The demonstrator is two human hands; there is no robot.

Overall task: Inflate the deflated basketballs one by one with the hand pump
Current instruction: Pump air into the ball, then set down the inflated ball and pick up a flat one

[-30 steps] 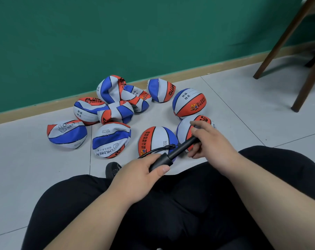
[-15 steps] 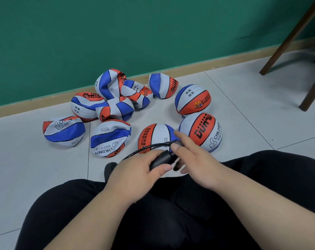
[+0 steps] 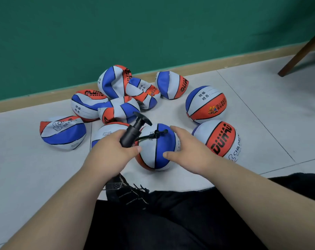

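Observation:
A red, white and blue basketball (image 3: 153,156) lies on the floor just in front of me, partly soft. My right hand (image 3: 191,150) cups its right side, thumb on the front and fingers over the top. My left hand (image 3: 111,152) grips the barrel of the black hand pump (image 3: 130,135), which stands tilted at the ball's left with its T-handle up. The pump's short hose and needle (image 3: 157,132) lie across the top of the ball. Several deflated basketballs (image 3: 62,132) are heaped behind, near the wall.
Two round, firm balls sit to the right, one (image 3: 220,139) near my right hand and another (image 3: 205,103) behind it. A wooden chair leg (image 3: 301,53) stands at the far right. My black shoe (image 3: 124,190) and trousers fill the foreground. The green wall (image 3: 153,33) closes the back.
My right hand has let go of the pump and moved onto the ball in front. My left hand has carried the pump forward and stood it up beside that ball.

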